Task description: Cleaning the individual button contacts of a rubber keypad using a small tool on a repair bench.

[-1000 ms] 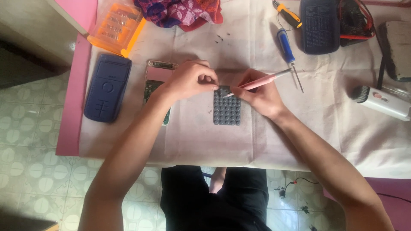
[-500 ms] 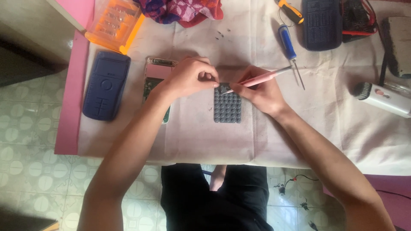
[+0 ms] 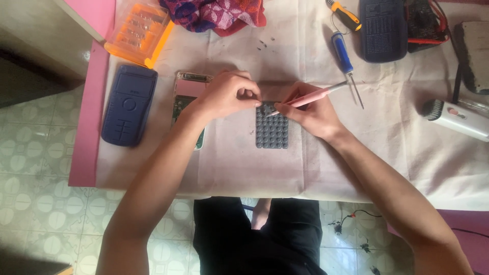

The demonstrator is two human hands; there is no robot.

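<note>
Head view, looking straight down at my work table [image 3: 387, 153], which is covered with a pale cloth. My left hand [image 3: 229, 94] is curled shut, its fingertips pinched together at the far edge of the grey rubber keypad [image 3: 271, 128]; whether something tiny sits in that pinch I cannot tell. My right hand [image 3: 310, 113] grips a pink tool [image 3: 310, 97] like a pen, its tip pointing left and touching the far end of the keypad, just beside my left fingertips. The keypad lies flat on the cloth between my two forearms, near the middle of the table.

Under my left wrist lies an opened device [image 3: 186, 97] with its green board showing. Further left rests a dark blue casing [image 3: 129, 105], face up. At the far left stands an orange plastic box [image 3: 138, 31], lid closed, with rows of small bits visible through it. Beside it, at the far edge, lies a bunched purple and red cloth [image 3: 214, 12]. A few tiny loose screws [image 3: 264, 44] lie on the cloth near it.

To the right, a blue-handled screwdriver [image 3: 342, 53] lies just past my pink tool, with an orange-handled screwdriver [image 3: 344, 14] further away and another dark blue casing [image 3: 383, 29] beside it. A white handheld device [image 3: 458, 118] lies at the right edge.
</note>
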